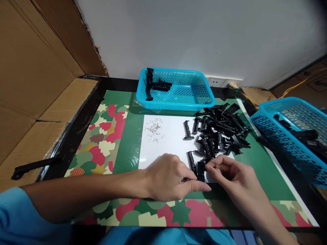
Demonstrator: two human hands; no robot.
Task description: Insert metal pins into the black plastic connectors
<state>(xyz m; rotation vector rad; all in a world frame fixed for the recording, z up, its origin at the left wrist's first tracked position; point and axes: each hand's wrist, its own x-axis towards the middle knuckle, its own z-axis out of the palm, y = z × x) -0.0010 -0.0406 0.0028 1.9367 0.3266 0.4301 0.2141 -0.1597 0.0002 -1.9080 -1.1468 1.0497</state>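
Observation:
My left hand is curled, index finger and thumb closed around the near end of a black plastic part. Just right of it, my right hand pinches a thin metal piece, whose tip meets the far right edge of that part; its exact kind is unclear. Another black part lies beside my left fingers, and one more lies apart on the white sheet. Small bent wire pieces are scattered over the sheet's left side. A heap of black parts covers its right side.
A blue basket with several black parts stands at the back, near a wall socket. A second blue basket with dark parts is at the right. Cardboard walls the left side. A green patterned mat covers the table.

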